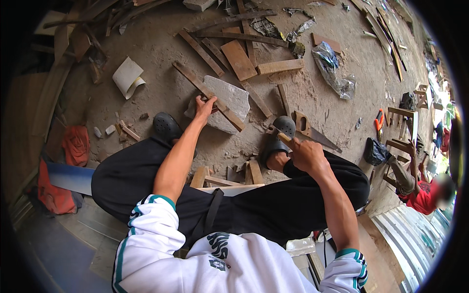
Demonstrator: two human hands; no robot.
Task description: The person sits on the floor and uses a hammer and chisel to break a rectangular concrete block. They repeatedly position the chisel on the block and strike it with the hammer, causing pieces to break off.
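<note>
My left hand [205, 107] is closed around a long wooden strip [189, 76], which lies slantwise across a pale, rough stone block [229, 97] on the ground. Off to the right, above my knee, my right hand [309, 155] grips a light wooden handle [284, 139]; what kind of tool it belongs to does not show. A handsaw [317, 135] with a wooden grip lies on the dirt just beyond that hand. Between my two dark clogs [167, 126] sits the stone block, its near side facing me.
Wooden boards and offcuts [239, 58] lie scattered beyond the block. Plastic sheeting [334, 71] and a curled white sheet [129, 78] are on the dirt. At far right, a person in a red top [421, 198] works beside wooden frames, near an orange-handled tool [379, 119].
</note>
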